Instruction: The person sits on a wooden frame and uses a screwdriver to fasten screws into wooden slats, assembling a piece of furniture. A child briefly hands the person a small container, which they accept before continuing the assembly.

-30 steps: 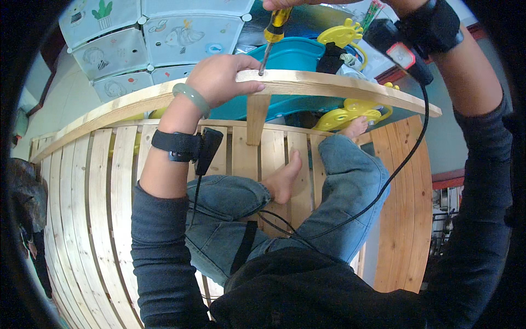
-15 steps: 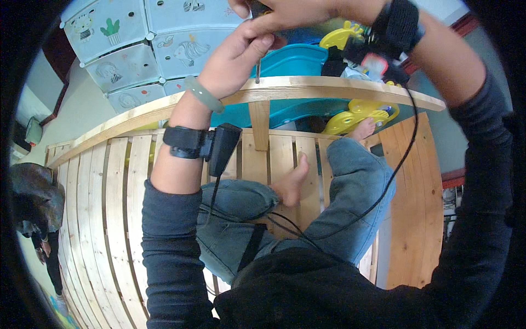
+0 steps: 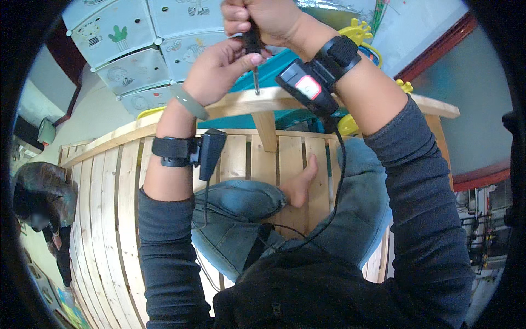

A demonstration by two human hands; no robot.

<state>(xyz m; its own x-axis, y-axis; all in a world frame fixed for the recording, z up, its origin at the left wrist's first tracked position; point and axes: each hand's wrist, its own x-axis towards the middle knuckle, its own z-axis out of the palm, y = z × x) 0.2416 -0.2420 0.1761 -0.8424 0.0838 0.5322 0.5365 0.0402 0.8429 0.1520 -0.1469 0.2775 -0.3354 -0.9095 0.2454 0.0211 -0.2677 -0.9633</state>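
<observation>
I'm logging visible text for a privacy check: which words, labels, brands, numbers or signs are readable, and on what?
None can be read.
Red-edged white label on the black right-wrist device: too small and blurred.
Pale cabinet panels: drawings; no legible words.
Small mark on the black top: too faint.
Screwdriver: no legible marking.

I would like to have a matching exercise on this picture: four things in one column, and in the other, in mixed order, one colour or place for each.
1. Screwdriver
2. Bangle
3. Wooden rail
4. Jeans

A. Blue
B. Beneath the tool's tip
C. Held by the right hand, with the left hand just below
D. Pale green

Right pairs: 1-C, 2-D, 3-B, 4-A
</observation>
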